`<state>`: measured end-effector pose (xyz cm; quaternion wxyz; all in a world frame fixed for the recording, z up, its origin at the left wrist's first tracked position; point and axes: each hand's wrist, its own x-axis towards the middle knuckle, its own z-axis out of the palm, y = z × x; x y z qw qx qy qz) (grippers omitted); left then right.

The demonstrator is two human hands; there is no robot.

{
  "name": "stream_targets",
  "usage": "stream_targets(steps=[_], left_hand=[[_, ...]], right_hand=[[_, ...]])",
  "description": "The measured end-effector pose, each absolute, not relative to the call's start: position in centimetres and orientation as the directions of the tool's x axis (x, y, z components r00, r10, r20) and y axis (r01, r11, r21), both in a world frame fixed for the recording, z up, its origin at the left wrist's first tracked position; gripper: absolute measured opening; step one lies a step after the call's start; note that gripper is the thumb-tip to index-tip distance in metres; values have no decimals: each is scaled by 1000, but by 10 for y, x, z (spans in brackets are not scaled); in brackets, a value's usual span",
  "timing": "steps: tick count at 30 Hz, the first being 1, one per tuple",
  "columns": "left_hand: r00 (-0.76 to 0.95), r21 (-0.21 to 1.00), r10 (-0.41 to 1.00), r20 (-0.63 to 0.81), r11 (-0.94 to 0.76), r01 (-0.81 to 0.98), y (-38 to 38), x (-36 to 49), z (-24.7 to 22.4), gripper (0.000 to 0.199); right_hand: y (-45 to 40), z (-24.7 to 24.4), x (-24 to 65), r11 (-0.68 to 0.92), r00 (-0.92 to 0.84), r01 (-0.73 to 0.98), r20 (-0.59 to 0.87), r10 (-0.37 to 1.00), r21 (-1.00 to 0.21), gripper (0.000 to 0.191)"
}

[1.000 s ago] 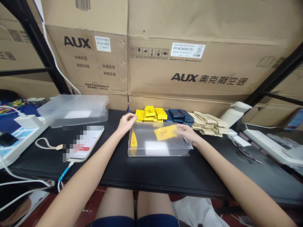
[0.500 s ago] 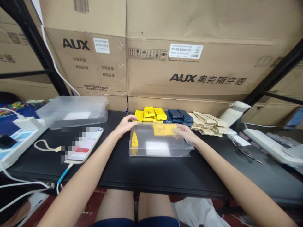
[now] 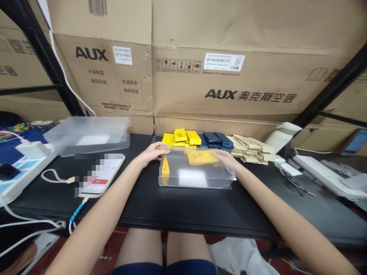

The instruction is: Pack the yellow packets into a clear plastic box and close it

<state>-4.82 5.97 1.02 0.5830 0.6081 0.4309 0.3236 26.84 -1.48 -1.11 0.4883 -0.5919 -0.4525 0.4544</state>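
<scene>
A clear plastic box (image 3: 192,177) lies on the black table before me, with a yellow packet (image 3: 202,156) showing through its back part and a narrow yellow piece (image 3: 165,170) at its left end. My left hand (image 3: 154,152) is closed on the box's back left corner. At the right end, my right hand (image 3: 225,160) grips the box, its fingers partly seen through the plastic. Just behind the box are yellow packets (image 3: 180,136), dark blue packets (image 3: 214,139) and several beige packets (image 3: 249,147).
Stacked clear plastic boxes (image 3: 88,133) stand at the back left, near a phone (image 3: 107,172) and a white power strip (image 3: 17,179). On the right are a white bottle (image 3: 282,137), a cable (image 3: 295,181) and a white device (image 3: 327,175). Cardboard (image 3: 177,91) rises behind the table (image 3: 186,214).
The clear box has shifted slightly to the right. My left hand has moved a little right and its fingers now close on the box's corner.
</scene>
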Motion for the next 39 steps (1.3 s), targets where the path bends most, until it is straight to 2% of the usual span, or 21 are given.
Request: stream_targets(steps=[6, 12, 17, 21, 27, 39], left_hand=[[438, 982, 889, -133, 57, 182, 60, -49, 10, 48], [457, 978, 878, -141, 52, 202, 60, -49, 11, 50], [497, 978, 856, -144, 45, 205, 59, -49, 11, 53], [539, 971, 830, -140, 8, 239, 58, -50, 11, 49], [623, 970, 775, -106, -56, 236, 56, -49, 10, 40], [675, 970, 732, -96, -84, 229, 56, -47, 10, 40]], right_hand=[[-17, -5, 264, -148, 150, 69, -137, 979, -987, 17], [-26, 6, 248, -185, 25, 77, -183, 983, -980, 29], [-32, 12, 245, -203, -31, 167, -211, 977, -965, 34], [-34, 11, 251, -167, -141, 221, -201, 969, -961, 34], [-33, 8, 252, -96, -220, 116, -120, 968, -989, 36], [-45, 9, 219, -97, -284, 20, -99, 954, -995, 35]])
